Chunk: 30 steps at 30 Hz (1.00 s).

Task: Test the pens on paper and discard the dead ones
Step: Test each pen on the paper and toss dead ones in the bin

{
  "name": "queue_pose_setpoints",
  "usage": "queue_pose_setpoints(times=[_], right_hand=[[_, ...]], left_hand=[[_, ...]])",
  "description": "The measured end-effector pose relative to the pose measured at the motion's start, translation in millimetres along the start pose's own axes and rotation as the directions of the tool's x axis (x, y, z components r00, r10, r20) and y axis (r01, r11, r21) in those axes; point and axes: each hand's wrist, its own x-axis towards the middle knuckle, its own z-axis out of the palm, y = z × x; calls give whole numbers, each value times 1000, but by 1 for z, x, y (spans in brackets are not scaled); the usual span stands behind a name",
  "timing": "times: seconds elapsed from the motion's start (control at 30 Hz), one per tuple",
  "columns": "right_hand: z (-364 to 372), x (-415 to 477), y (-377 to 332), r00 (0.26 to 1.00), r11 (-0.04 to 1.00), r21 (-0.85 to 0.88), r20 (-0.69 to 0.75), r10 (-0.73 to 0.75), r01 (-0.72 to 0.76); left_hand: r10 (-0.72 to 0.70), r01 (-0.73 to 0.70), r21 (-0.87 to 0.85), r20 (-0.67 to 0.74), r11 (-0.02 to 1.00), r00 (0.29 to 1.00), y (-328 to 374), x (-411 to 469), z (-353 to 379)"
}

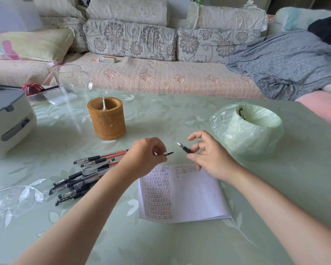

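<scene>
My left hand (145,155) grips a pen (168,153) whose bare tip points right. My right hand (208,155) pinches a black pen cap (184,148), held a short gap away from that tip. Both hover just above the top edge of a white paper (199,196) covered with rows of small test marks. A pile of several black and red pens (88,175) lies left of the paper. To the right stands a bin lined with a green plastic bag (245,131), with a dark item inside.
A brown cylindrical pen holder (107,119) stands behind my left hand. A glass pitcher (71,83) and a white-grey appliance (8,119) occupy the table's left. The table (180,245) has a green leaf-patterned cover. A sofa with cushions lies beyond.
</scene>
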Motion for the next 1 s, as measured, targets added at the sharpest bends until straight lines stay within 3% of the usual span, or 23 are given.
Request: queue_pose_setpoints(times=[0.1,0.17,0.47,0.57,0.63,0.83,1.0], right_hand=[[1,-1,2,997,944,-329,-51,-54,35],[2,-3,0,994,908,-415,-53,-94,64],[5,-3,0,966,812,-534,39,-256,236],[10,-5,0,952,784,-549,78,-295,289],[12,-7,-2,938,709,-628,106,-329,320],[8,-11,-8,943,566,-778,102,-317,274],[6,-11,-5,946,527,-829,10,-323,188]], left_hand=[[-46,46,-72,7,996,999,0,1,-1],[-51,52,-84,17,995,999,0,0,-1],[-16,22,-99,55,995,998,7,-3,1],[-24,38,-177,79,984,997,12,-5,5],[-65,89,-265,98,960,993,17,-6,8],[-187,319,-506,295,802,937,33,-8,3],[-200,370,-533,350,761,915,39,-10,4]])
